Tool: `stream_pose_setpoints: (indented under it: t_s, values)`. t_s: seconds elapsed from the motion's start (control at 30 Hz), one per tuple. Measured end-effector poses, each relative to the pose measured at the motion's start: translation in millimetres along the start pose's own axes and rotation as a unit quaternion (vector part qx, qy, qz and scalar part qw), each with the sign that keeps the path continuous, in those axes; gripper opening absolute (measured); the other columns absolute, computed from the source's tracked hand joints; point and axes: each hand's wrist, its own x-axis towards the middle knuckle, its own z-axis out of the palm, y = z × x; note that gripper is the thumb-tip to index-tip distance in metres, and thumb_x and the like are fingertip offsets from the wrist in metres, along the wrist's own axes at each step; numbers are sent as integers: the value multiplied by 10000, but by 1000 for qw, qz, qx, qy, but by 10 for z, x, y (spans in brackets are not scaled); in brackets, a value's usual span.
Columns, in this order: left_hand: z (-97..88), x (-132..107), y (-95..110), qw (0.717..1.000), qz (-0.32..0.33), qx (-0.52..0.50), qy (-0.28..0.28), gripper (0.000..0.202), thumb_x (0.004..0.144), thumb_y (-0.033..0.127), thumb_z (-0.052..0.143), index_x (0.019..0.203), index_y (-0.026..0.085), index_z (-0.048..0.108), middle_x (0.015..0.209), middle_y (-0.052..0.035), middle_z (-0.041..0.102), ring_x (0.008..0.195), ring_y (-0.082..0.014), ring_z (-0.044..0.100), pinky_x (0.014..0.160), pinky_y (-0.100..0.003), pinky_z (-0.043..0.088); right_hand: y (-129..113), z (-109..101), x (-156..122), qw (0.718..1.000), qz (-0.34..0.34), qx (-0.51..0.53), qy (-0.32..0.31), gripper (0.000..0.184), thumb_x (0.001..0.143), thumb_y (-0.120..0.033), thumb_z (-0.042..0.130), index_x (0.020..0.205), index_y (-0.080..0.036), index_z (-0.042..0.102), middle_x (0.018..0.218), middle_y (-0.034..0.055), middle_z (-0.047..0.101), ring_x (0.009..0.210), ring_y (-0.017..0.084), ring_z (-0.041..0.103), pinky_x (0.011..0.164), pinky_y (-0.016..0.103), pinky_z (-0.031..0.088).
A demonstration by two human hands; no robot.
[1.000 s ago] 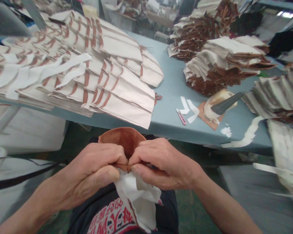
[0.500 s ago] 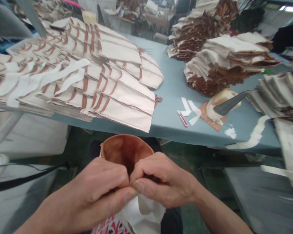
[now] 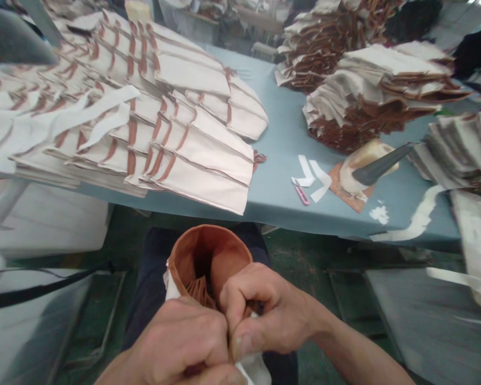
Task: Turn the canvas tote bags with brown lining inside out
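Note:
A brown leather pouch (image 3: 208, 256) with a white cloth lining stands open over my lap, its round mouth facing up. My left hand (image 3: 184, 345) is clenched on its near rim at the bottom of the view. My right hand (image 3: 264, 315) pinches the same rim right beside it, thumb and fingers pressed together. A bit of white lining (image 3: 252, 369) shows under my right thumb. Both hands touch each other at the knuckles.
A blue-grey table (image 3: 280, 160) lies ahead. Fanned rows of cream fabric pieces with brown straps (image 3: 176, 133) cover its left. Tall stacks of similar pieces (image 3: 369, 85) sit at the right. White strips (image 3: 312, 176), a small pink tool (image 3: 300, 193) and a dark pointed tool (image 3: 379, 167) lie near the front edge.
My hands and the pouch have dropped lower in the view and closer to me. The pouch mouth now shows wider and rounder. Less white lining hangs below.

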Motion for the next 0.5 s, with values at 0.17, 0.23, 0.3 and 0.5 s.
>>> stream_pose_setpoints:
  t_s: [0.17,0.23,0.3,0.5]
  values:
    - [-70,106,59,1000,0,-10,-20,491,1248,501,407,830,245,427,631,105,437,529,-76,446,560,-213,373,-211,-19,-6,999,49,14,-7,427,1022,-504,834,833,-189,616,639,-82,517,510,57,400,487,176,331]
    - [-91,91,78,999,1,24,-26,491,1255,496,375,834,246,415,628,112,474,526,-73,451,572,-214,381,-290,-31,-35,997,59,-48,-17,398,1083,-509,730,870,-187,634,675,-54,561,549,76,443,529,195,372]
    - [-103,50,90,997,-1,70,-31,458,1250,438,406,834,247,414,632,113,522,525,-70,479,584,-221,394,-368,-33,-59,991,48,-120,-28,385,1127,-496,641,899,-186,657,717,-23,617,594,97,508,587,220,425]
    - [-26,-119,78,991,0,131,10,323,1034,145,532,785,260,362,588,74,501,507,-124,478,551,-307,363,-537,54,-57,944,-49,-327,-12,386,1210,-407,546,906,-204,674,787,11,737,720,122,636,745,263,485]
